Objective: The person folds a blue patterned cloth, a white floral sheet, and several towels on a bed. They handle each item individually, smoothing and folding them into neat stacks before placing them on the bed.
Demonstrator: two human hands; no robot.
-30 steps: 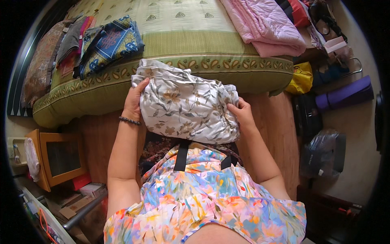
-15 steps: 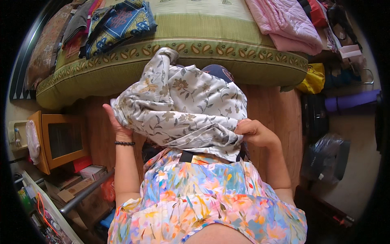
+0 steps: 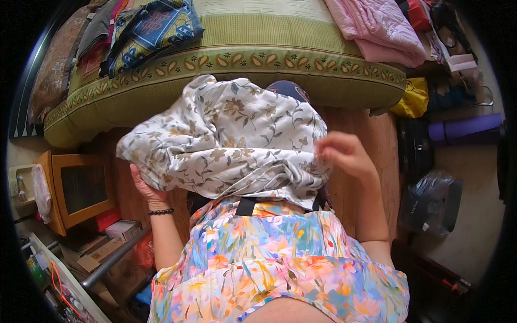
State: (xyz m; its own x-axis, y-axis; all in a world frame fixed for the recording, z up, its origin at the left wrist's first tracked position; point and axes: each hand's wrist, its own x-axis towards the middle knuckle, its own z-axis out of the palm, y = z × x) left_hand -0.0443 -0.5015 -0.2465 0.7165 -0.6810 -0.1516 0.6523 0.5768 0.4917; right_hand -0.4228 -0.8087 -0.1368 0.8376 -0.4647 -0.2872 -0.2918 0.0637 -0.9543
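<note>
A white cloth (image 3: 258, 124) printed with brown and grey flowers and leaves lies in loose folds across my lap. Its exact kind does not show. My left hand (image 3: 148, 184) is under the cloth's left end, thumb stretched out at the edge; the cloth hides the other fingers. At the right edge of the cloth, my right hand (image 3: 344, 153) hovers with loosely bent fingers, somewhat blurred, the thumb apart from them and no fabric visibly between.
Ahead is a bed (image 3: 258, 81) with a green patterned cover. It bears folded blue patterned fabric (image 3: 159, 40) and a pink quilt (image 3: 377, 32). A small wooden cabinet (image 3: 83, 185) stands left; a purple roll (image 3: 466, 129) and a plastic-wrapped item (image 3: 433, 204) are right.
The cloth's left end has spread out to the left, and its raised upper fold has sunk. My left hand has shifted slightly left and down. My right hand has let go of the cloth and risen.
</note>
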